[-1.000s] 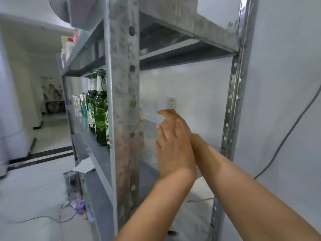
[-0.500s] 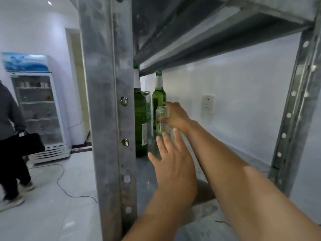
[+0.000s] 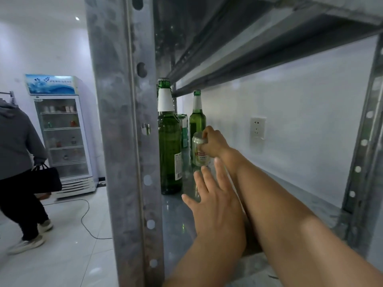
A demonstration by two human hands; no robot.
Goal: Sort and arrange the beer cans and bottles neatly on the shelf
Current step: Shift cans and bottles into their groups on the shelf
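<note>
On the grey metal shelf (image 3: 294,195) a pale gold beer can (image 3: 199,151) stands upright, and my right hand (image 3: 214,142) grips it from the right side near its top. My left hand (image 3: 215,201) hovers open just in front of the can, fingers spread, holding nothing. A tall green bottle (image 3: 169,146) with a white neck label stands at the shelf's front edge by the post. A second green bottle (image 3: 197,119) stands behind the can, and a green can (image 3: 184,129) sits between the two bottles, partly hidden.
A thick galvanised upright post (image 3: 124,141) blocks the left of the shelf; another upright (image 3: 360,158) is at right. The upper shelf (image 3: 259,38) hangs close overhead. A wall socket (image 3: 257,129) is behind. A person (image 3: 18,162) with a bag walks past a glass-door fridge (image 3: 62,133); a cable lies on the floor.
My view swung from the shelf's end to look along it. My right hand reached in and took hold of the gold can; my left hand stayed open just behind it.
</note>
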